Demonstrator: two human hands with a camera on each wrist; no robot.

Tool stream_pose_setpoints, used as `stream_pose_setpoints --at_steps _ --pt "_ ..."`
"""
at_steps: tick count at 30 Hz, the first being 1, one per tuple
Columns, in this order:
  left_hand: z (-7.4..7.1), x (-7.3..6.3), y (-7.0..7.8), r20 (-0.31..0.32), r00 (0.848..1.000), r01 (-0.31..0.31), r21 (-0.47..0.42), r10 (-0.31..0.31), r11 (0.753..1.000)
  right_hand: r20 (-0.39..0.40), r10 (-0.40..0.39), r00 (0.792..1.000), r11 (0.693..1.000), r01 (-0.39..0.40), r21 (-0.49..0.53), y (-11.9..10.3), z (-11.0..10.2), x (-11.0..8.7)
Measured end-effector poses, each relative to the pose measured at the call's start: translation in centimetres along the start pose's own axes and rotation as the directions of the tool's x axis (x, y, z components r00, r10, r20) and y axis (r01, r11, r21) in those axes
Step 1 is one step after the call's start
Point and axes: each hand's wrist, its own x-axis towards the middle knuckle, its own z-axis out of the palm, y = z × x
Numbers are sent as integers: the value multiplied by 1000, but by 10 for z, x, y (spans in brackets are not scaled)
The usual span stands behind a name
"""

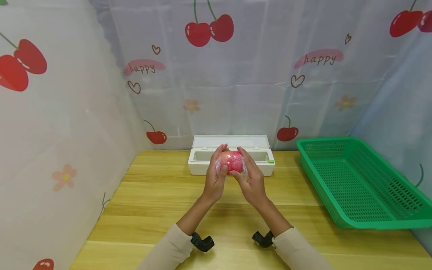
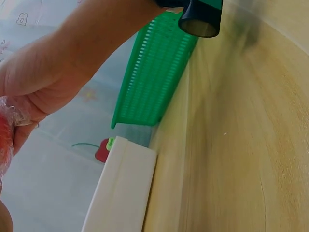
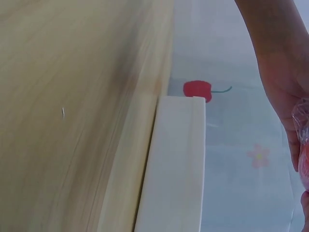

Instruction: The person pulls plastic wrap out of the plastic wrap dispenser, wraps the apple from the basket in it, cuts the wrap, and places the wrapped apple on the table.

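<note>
A red apple (image 1: 233, 161) wrapped in clear plastic film (image 1: 245, 170) is held up between both hands, in front of a long white box. The left hand (image 1: 215, 180) curves round its left side, thumb on the near face. From the other side the right hand (image 1: 251, 182) grips it, with its thumb low on the front. Loose film bunches out at both ends of the fruit. Only part of the wrapped apple shows at the edge of each wrist view.
The white box (image 1: 231, 170) stands at the table's back with its lid (image 1: 231, 141) raised and a green piece (image 1: 271, 161) on its right end. On the right is a green slotted basket (image 1: 324, 187). A cherry-print curtain (image 1: 236, 101) surrounds the wooden table (image 1: 152, 210).
</note>
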Motion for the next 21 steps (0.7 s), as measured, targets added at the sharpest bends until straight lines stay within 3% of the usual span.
stream_pose_setpoints --at_steps 4,12,16,21 --pt "0 -3 -21 2 1000 -10 69 10 998 -19 8 1000 1000 -8 -8 -2 3 -1" --pt "-3 1 -19 23 999 -53 197 49 979 -44 -1 999 1000 -1 -28 -2 6 -3" --pt "-6 2 -19 0 1000 -15 174 16 985 6 0 1000 998 0 -55 -2 3 -1" --pt "-10 2 -18 -21 999 47 80 -46 996 51 -44 998 996 48 -77 0 -1 1"
